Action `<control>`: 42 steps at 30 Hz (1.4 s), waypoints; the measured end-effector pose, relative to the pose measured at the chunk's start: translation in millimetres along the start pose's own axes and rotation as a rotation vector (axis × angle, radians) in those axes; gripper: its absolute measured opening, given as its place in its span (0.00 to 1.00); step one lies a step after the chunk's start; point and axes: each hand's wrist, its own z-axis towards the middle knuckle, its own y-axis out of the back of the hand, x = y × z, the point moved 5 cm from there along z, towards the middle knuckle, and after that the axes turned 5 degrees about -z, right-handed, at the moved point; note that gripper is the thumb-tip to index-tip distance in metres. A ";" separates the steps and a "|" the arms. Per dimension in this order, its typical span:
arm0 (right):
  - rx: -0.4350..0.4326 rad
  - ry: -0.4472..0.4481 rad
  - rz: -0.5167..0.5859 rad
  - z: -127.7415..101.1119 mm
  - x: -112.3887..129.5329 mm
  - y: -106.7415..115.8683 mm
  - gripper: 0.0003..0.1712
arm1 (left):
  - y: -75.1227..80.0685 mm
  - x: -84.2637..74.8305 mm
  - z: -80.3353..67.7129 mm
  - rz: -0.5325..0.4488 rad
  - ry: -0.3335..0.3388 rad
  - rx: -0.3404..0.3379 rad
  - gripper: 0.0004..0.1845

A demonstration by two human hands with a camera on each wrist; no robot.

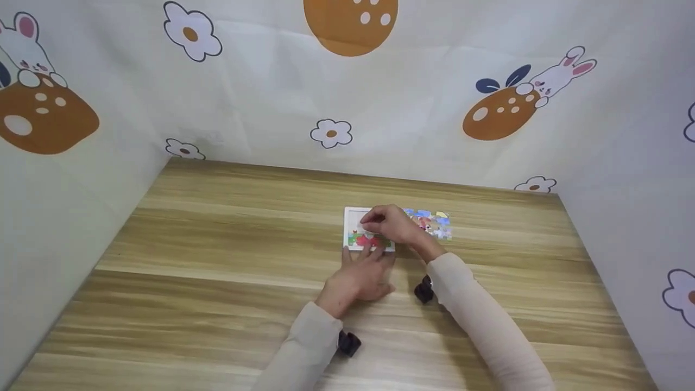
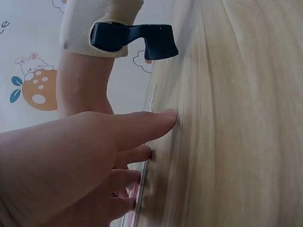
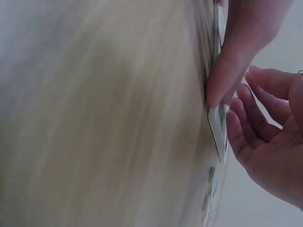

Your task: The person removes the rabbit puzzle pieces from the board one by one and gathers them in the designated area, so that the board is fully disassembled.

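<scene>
Sleeves in pale cream come up from my six o'clock in the head view, each with a black strap clip at the wrist. At the centre of the wooden table (image 1: 228,228) I have my left hand (image 1: 362,274) laid flat, fingers straight and spread a little, their tips pressing on the near edge of the white puzzle tray (image 1: 352,217); the left wrist view shows the same fingers (image 2: 142,125) stretched along the wood with the tray's thin edge just beyond them. Directly at twelve o'clock from that hand, my right hand (image 1: 391,224) hovers over the tray with its fingers curled downward, and in the right wrist view its fingers (image 3: 265,123) are bent loosely beside the tray's rim, but I cannot tell whether they pinch a piece. Just past the right hand, toward two o'clock, loose puzzle pieces (image 1: 431,222) lie in a colourful cluster on the wood, close beside the tray. Farthest off, a cloth backdrop (image 1: 412,108) printed with flowers, rabbits and orange eggs closes in the table on three sides.
</scene>
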 end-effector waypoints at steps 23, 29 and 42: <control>0.166 0.008 0.082 12.1 -0.3 -12.0 0.11 | 0.6 4.1 1.0 -0.037 -0.016 0.019 0.40; 0.150 -0.026 0.135 10.6 -3.5 -9.5 0.09 | 0.0 3.9 0.8 -0.037 -0.013 0.026 0.40; 0.048 -0.044 0.204 9.2 -9.1 1.2 0.06 | 1.2 4.3 0.4 -0.040 -0.016 0.021 0.40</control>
